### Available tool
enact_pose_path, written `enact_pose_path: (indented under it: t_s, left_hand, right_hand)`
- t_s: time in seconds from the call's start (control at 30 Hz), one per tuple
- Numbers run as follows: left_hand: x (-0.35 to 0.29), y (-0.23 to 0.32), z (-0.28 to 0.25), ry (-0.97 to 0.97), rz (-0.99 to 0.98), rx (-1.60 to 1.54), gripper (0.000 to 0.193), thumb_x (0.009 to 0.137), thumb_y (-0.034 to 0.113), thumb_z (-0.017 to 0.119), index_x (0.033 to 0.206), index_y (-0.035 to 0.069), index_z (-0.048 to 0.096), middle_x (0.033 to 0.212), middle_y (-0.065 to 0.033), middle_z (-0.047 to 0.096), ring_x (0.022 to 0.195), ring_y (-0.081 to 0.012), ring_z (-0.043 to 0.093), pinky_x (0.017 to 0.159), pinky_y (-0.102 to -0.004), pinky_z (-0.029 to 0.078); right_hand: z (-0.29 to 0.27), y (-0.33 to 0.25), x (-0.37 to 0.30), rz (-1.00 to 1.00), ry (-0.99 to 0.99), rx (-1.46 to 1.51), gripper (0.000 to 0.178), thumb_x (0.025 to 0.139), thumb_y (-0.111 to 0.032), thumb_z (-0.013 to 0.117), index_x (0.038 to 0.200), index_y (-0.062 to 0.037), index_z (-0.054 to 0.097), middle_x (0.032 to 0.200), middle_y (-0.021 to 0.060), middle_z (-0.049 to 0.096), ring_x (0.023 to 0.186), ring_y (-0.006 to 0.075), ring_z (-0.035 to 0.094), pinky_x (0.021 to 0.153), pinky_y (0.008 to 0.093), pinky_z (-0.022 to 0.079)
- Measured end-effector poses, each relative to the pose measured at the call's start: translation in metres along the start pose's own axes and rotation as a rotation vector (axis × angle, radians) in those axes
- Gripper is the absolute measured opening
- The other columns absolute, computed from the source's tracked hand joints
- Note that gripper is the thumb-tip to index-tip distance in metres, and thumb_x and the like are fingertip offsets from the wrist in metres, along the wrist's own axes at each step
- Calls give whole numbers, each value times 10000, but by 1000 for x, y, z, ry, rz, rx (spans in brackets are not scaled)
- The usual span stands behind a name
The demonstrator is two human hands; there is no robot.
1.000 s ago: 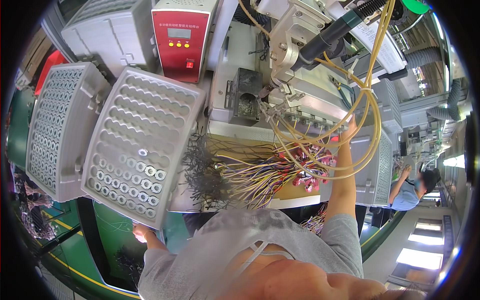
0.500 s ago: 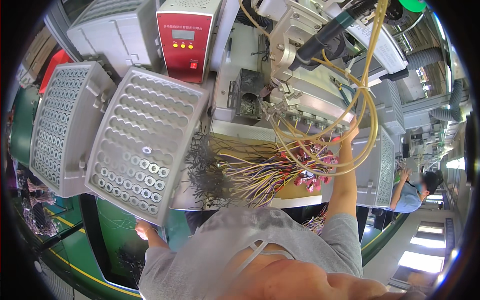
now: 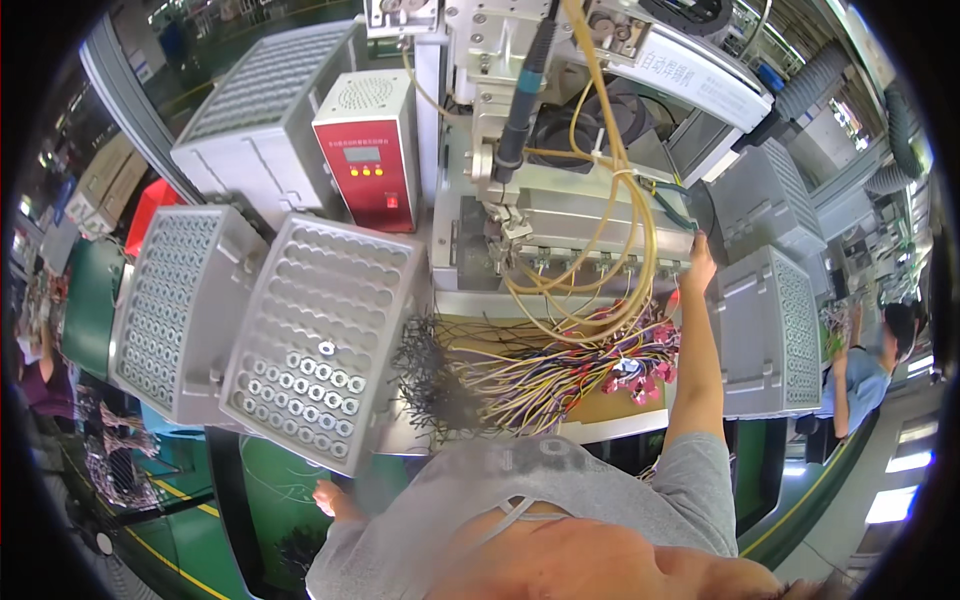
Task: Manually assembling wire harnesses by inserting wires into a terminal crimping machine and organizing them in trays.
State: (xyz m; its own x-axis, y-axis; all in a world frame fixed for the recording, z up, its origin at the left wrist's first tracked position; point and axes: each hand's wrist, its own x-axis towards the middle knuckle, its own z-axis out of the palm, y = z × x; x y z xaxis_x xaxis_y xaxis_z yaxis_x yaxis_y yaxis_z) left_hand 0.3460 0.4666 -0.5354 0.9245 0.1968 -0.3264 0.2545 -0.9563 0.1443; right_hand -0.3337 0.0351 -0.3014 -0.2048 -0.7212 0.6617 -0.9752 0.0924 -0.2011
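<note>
My right hand [image 3: 702, 265] reaches to the right end of the metal soldering fixture [image 3: 590, 222], by the handle ends of green-handled pliers [image 3: 672, 208]. Its fingertips are hidden, so I cannot tell what it touches. Low on the left, my left hand [image 3: 327, 497] is beneath the front edge of a grey tray [image 3: 385, 300], near thin pale strands [image 3: 270, 480]. Its fingers look curled; anything in them is too small to make out. Several round metal rings [image 3: 314, 392] sit in the tray's front rows. A bundle of coloured wires [image 3: 535, 365] lies before the fixture.
A red-fronted control box [image 3: 365, 185] stands behind the tray. Stacked grey trays with rings [image 3: 175, 300] are at the left, more trays [image 3: 795, 320] at the right. Yellow tubes [image 3: 640, 240] loop over the fixture. A co-worker [image 3: 855, 375] is at far right.
The view has shifted, so the bench sits lower and more to the right in the picture. Both hands stay near the same things; a white-and-blue spot now shows among the pink connectors.
</note>
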Motion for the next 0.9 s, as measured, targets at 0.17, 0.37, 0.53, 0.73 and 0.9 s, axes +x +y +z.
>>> enact_pose_path:
  t_s: [0.17,0.37,0.53,0.73,0.9]
  left_hand:
    - [25,-14,18,-25,37,-80,474,843,467,484,932,49,689,992,-135,665,887,-307,652,770,-420,514]
    - [57,-9,52,-266,345,58,410,816,355,524,1021,20,643,1042,-121,649,942,-280,623,785,-401,499]
    - [41,41,61,-379,238,-481,399,819,350,532,1026,26,637,1030,-113,651,923,-267,624,766,-395,501]
    - [16,64,37,-390,15,-743,387,822,344,542,1033,33,631,1014,-104,653,900,-251,625,743,-387,503]
    - [11,70,38,-374,-42,-825,377,824,339,550,1039,38,625,1002,-96,654,882,-238,627,725,-381,505]
  right_hand:
    - [12,11,1,27,-7,-16,177,818,-102,506,986,-119,453,885,147,606,751,412,602,620,510,471]
    - [14,12,0,-6,15,-70,145,828,-108,495,964,-113,444,874,150,603,742,408,600,606,499,473]
    - [4,5,-1,-27,-20,-46,150,812,-75,494,948,-109,439,906,140,612,742,402,600,587,481,468]
    - [5,9,1,-10,-50,-70,230,794,-34,492,1003,-125,464,927,127,615,731,382,606,570,452,477]
    - [8,13,0,3,-55,32,334,764,-38,522,1083,-125,478,961,124,618,769,374,612,596,440,488]
